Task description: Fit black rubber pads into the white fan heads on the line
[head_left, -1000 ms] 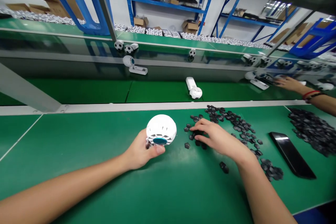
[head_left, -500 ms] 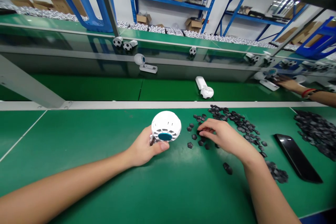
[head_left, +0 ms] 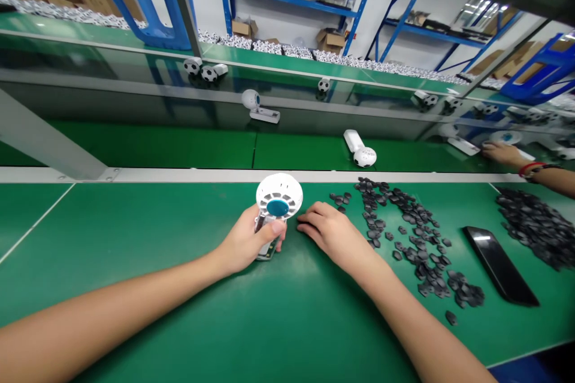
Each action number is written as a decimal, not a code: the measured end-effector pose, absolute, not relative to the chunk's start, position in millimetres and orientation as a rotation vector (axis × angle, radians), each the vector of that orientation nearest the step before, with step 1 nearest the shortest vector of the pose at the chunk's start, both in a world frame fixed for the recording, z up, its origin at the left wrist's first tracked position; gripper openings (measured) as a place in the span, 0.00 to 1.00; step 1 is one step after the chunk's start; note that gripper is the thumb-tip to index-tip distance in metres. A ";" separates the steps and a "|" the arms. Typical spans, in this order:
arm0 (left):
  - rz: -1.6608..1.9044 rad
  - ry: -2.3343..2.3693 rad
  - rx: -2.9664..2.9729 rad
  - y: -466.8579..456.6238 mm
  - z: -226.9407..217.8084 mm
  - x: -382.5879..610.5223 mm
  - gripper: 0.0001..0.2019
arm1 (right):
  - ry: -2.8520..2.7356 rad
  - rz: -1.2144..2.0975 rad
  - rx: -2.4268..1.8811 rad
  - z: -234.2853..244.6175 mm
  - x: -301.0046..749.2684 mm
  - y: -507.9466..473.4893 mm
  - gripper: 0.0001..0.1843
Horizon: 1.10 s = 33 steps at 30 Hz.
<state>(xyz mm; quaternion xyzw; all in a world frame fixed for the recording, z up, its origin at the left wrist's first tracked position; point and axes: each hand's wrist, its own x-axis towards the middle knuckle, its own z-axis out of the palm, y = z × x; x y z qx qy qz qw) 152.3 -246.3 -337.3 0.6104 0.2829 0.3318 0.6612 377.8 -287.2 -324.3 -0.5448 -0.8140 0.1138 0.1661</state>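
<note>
Crossing the near part of the green desk (head_left: 215, 323), the right forearm (head_left: 404, 317) passes close to a lone black piece (head_left: 451, 318); a careless sweep could, I judge, knock it about, along with the scattered black pieces (head_left: 422, 251) beyond. Farther in, the left hand's (head_left: 247, 245) grip is closed around the handle of a white unit (head_left: 281, 188), above the desk, its teal centre facing the wearer. What looks like bare circuitry (head_left: 266, 250) shows in the handle, so hard thumb pressure might harm it, and a loose hold could let the wide head tip. Just beside that head, the right hand (head_left: 330, 227) has thumb and fingertips drawn together; whether they pinch a piece I cannot tell. Anything so small could slip out and be lost among its likes. A black slab (head_left: 498, 263) lies to the right, with no lettering I can make out.

Past the white rail (head_left: 215, 176), a second white unit (head_left: 359, 149) lies on a lower green strip (head_left: 179, 146); the dark marks on its round end are too small to read. A co-worker's hand (head_left: 503, 154) is at the right. Farther off, on the blue shelving (head_left: 291, 1) and cardboard boxes (head_left: 330, 40), no brand or label is legible.
</note>
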 end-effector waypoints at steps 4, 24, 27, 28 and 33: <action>0.749 0.618 1.323 -244.7 -337.1 154.1 0.25 | -2.286 0.465 -1.482 -321.8 390.8 -288.0 0.13; 0.722 0.600 1.271 -241.6 -336.5 154.3 0.25 | -2.226 0.676 -1.774 -299.0 460.7 -296.7 0.10; 0.722 0.599 1.274 -241.2 -337.8 153.5 0.25 | -2.263 0.670 -1.804 -302.7 452.6 -296.6 0.09; 0.723 0.595 1.277 -241.0 -338.5 153.2 0.25 | -2.273 0.672 -1.808 -303.7 449.0 -296.2 0.08; 0.719 0.599 1.282 -240.5 -341.1 152.1 0.23 | -2.201 0.523 -1.847 -304.4 432.6 -295.1 0.05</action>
